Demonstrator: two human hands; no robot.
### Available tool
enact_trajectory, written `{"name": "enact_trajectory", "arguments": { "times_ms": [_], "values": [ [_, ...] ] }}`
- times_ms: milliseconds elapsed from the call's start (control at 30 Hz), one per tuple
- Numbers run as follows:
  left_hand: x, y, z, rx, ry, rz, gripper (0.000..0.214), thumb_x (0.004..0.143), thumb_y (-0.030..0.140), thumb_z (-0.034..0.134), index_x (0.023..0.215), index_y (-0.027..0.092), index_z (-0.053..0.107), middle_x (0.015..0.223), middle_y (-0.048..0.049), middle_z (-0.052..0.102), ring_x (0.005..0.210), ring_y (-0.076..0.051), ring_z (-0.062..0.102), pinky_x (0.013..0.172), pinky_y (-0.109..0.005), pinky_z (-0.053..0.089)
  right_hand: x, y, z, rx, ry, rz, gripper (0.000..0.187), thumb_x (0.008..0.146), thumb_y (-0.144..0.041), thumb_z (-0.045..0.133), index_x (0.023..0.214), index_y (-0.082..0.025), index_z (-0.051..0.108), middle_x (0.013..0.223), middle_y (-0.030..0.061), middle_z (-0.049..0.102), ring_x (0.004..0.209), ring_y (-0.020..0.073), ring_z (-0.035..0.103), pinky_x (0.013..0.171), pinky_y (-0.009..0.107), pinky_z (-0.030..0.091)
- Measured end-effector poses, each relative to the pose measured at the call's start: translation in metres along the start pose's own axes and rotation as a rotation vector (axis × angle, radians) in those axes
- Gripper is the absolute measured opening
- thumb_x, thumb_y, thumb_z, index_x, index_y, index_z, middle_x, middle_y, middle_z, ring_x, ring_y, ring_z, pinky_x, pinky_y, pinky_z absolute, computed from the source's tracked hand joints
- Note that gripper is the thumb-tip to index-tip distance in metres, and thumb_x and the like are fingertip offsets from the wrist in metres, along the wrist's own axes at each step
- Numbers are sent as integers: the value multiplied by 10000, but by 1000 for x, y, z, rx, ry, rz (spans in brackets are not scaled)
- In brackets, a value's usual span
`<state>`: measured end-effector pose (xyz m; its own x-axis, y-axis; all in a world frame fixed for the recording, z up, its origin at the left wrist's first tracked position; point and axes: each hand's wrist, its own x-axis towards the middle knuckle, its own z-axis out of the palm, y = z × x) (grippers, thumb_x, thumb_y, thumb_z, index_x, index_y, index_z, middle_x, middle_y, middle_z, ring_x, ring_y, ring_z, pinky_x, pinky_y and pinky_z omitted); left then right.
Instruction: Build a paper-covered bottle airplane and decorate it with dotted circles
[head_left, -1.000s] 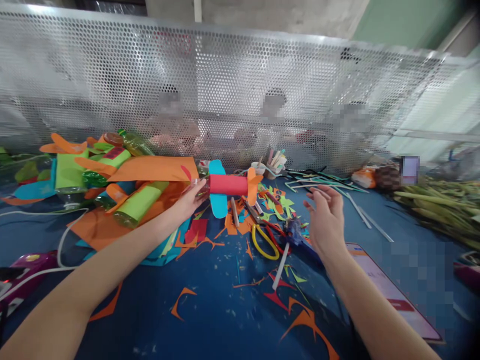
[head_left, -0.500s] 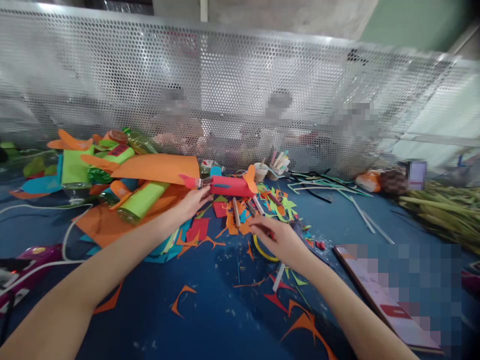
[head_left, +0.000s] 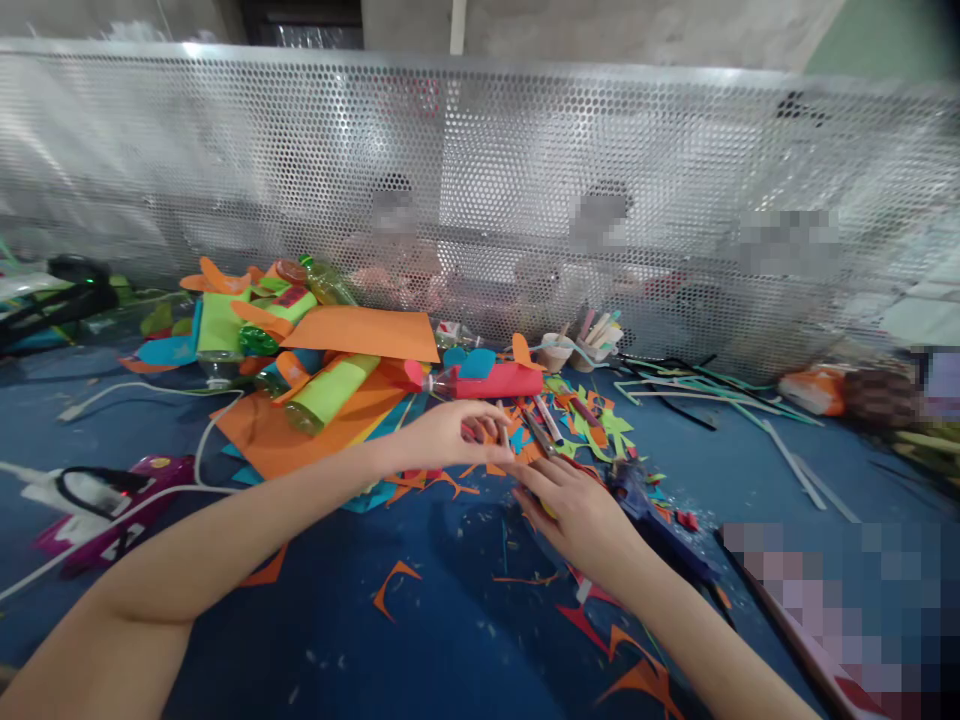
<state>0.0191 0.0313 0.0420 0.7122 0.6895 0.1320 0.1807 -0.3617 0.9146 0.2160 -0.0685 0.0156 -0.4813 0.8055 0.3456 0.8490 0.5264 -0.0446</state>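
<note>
My left hand (head_left: 469,435) reaches over the paper scraps, its thumb and fingers curled around a slim marker (head_left: 503,425). My right hand (head_left: 574,495) is beside it, fingers stretched forward and holding nothing I can see. Its fingertips are close to my left thumb; I cannot tell if they touch. Scissors (head_left: 538,434) and a white marker (head_left: 548,420) lie just beyond my right hand. Behind my left hand lies a plastic bottle wrapped in red paper (head_left: 501,381), with blue and orange fins. A blue glue gun (head_left: 660,525) rests beside my right wrist.
Paper-covered bottles (head_left: 334,392) and orange sheets (head_left: 360,333) pile up at left. A purple power strip (head_left: 154,500) with white cables lies nearer. Cups of markers (head_left: 598,340) stand against the perforated metal screen (head_left: 495,200). Thin strips (head_left: 795,465) and a blurred flat panel (head_left: 832,600) lie at right.
My left hand has left the red bottle and come right and nearer to the marker. My right hand is now close beside it. The view has turned left.
</note>
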Motion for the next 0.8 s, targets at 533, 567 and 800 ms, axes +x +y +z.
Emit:
{"name": "enact_trajectory", "arguments": {
  "times_ms": [533, 567, 800],
  "values": [
    [-8, -3, 20, 367, -25, 62, 174, 795, 216, 630, 947, 163, 696, 674, 12, 646, 581, -94, 542, 558, -204, 386, 1, 4, -11, 228, 324, 388, 170, 862, -367, 527, 836, -201, 555, 718, 32, 601, 668, 188, 592, 645, 316, 480],
    [-11, 0, 24, 374, -55, 103, 222, 812, 195, 613, 1026, 162, 664, 723, 4, 657, 626, -102, 568, 597, -208, 412, 1, 4, -12, 322, 298, 386, 203, 853, -366, 538, 961, -195, 555, 789, 44, 625, 699, 186, 608, 656, 311, 494],
    [-20, 12, 41, 423, -26, 371, 201, 870, 122, 517, 1048, 178, 592, 1048, -52, 649, 984, -151, 595, 888, -297, 455, 0, 4, -9, 581, -53, 363, 252, 878, -393, 469, 852, -201, 630, 704, 23, 686, 619, 179, 637, 574, 272, 505]
  ]
}}
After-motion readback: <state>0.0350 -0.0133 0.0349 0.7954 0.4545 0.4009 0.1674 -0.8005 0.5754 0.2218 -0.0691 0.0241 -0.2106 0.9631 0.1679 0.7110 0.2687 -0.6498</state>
